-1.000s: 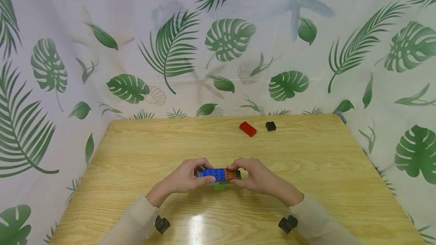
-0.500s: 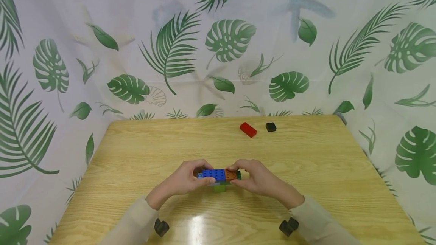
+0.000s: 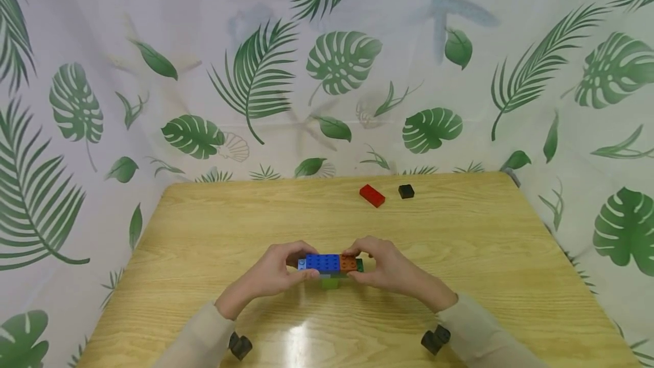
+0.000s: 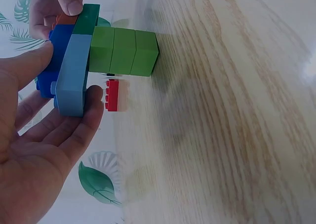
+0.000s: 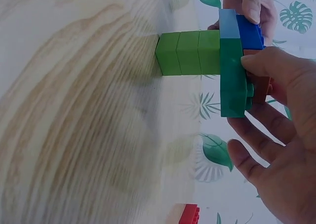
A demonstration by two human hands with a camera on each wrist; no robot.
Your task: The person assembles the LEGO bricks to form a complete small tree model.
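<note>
A block structure stands on the table: in the left wrist view, several light green blocks [image 4: 112, 50] form a column under a light blue block [image 4: 73, 76] and a dark green block [image 4: 87, 20]. On top lie a blue block [image 3: 323, 263] and an orange-brown block [image 3: 348, 263]. The left hand [image 3: 268, 271] pinches the blue block between thumb and fingers, some fingertips beside the light blue one. The right hand [image 3: 390, 268] holds the orange-brown block, its thumb in front and fingers behind; its lower fingers hang near the dark green block [image 5: 232, 78].
Toward the back of the wooden table [image 3: 230, 214] lie a red block [image 3: 372, 195] and a small black block [image 3: 406, 191]. A leaf-patterned cloth [image 3: 286, 152] hangs behind the table. Dark devices sit at both wrists.
The left thumb has slid slightly left along the front of the blue block. The top blocks appear shifted very slightly right. Both hands keep their holds.
</note>
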